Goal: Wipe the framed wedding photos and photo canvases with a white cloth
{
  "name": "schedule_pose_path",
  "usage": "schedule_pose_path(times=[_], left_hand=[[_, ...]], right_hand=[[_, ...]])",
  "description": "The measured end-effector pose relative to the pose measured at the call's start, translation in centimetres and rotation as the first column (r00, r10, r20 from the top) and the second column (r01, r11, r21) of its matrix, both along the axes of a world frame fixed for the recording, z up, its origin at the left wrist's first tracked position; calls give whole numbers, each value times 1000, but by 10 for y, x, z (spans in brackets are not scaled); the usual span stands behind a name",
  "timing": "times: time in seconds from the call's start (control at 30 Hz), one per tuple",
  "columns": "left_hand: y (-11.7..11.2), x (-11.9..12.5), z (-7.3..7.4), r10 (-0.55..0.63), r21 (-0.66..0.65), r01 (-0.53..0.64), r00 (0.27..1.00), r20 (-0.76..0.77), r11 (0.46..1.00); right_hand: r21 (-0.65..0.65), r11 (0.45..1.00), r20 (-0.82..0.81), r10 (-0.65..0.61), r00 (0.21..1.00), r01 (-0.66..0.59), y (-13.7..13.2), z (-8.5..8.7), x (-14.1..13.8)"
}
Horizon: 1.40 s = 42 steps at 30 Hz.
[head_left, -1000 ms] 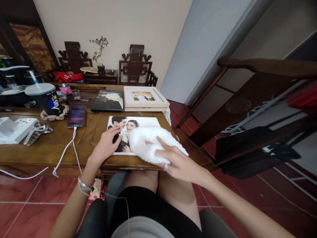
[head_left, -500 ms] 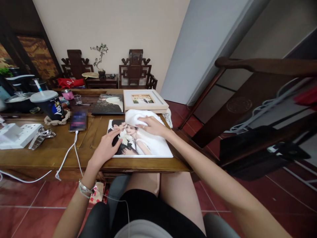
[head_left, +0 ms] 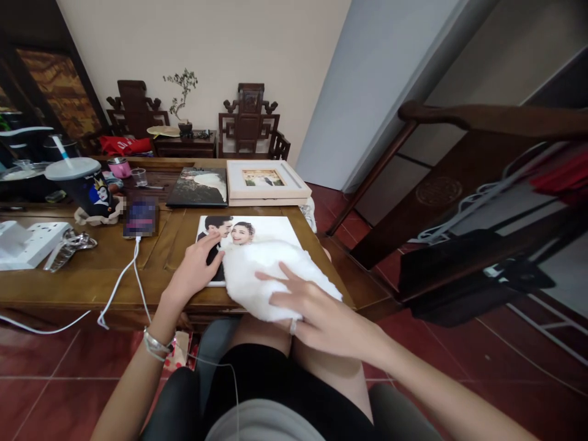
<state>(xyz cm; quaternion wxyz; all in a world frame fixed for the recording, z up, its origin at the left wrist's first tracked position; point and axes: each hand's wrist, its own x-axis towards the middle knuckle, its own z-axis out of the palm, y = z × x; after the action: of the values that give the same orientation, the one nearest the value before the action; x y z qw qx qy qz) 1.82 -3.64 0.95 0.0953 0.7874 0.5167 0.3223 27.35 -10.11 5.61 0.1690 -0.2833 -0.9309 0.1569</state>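
Observation:
A photo panel (head_left: 271,225) with a printed wedding couple lies flat at the table's front edge. My left hand (head_left: 197,263) rests on its left side, fingers stretched out, holding nothing. A fluffy white cloth (head_left: 257,266) covers the lower right of the panel and hangs a little past the front edge. My right hand (head_left: 307,306) grips this cloth from above near the edge, some fingers spread over it and a ringed finger lower down. Much of the picture is hidden under the cloth.
Behind the panel lie a dark photo album (head_left: 197,187) and a pale framed picture (head_left: 266,184). To the left are a phone (head_left: 140,219) on a white cable, a lidded cup (head_left: 89,190), a clear hair claw (head_left: 68,250) and a power strip (head_left: 39,242). A wooden chair (head_left: 441,190) stands right.
My right hand has drawn the white cloth from the panel's upper right down toward me, to the front edge. The couple's faces remain visible. My left hand stays on the panel.

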Motion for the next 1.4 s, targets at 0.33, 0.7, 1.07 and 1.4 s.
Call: schedule_pose_path(times=[0.33,0.7,1.07,1.4], left_hand=[[1,-1,-3,-11,19,11,1000,-5,1000],[0,-2,-3,-19,3,19,1000,7,1000],[0,0,-1,-9,-9,9,1000,-13,1000],[0,-1,-2,-2,-20,2,1000,-15,1000]], right_hand=[[13,999,-80,-37,996,38,96,-9,-18],[22,985,-90,-171,981,174,133,-11,-43],[-42,999,29,-18,999,19,-17,5,3],[7,987,-124,-160,979,162,104,-15,-11]])
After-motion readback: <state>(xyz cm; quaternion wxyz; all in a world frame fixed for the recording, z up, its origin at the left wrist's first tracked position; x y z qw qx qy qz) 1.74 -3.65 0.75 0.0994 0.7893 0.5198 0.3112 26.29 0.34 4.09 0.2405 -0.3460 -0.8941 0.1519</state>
